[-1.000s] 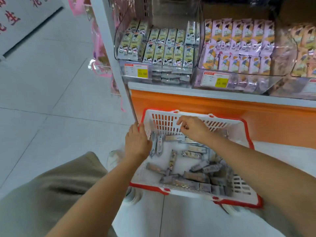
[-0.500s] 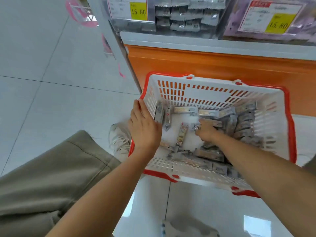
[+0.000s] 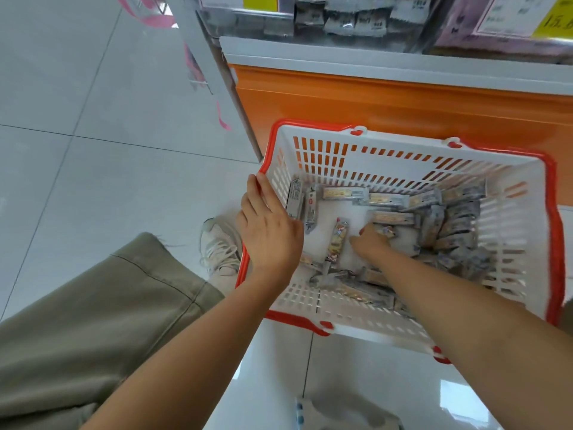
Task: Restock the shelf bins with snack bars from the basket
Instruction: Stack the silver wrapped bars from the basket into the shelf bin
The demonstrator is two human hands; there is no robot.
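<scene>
Left hand [image 3: 269, 231] lies flat on the basket's [image 3: 403, 159] red left rim, right hand [image 3: 370, 242] sits among snack bars [image 3: 344, 193], its grip unclear; the yellow price tags [image 3: 555, 21] are cropped and unreadable.

Pale tiled floor [image 3: 93, 135], with a red-rimmed white basket [image 3: 387, 156] and a beige sneaker [image 3: 218, 243] on it.

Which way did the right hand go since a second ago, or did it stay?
Yes. Against the basket, the right hand left the far rim and dropped toward the person, down to the basket floor among the snack bars.
</scene>
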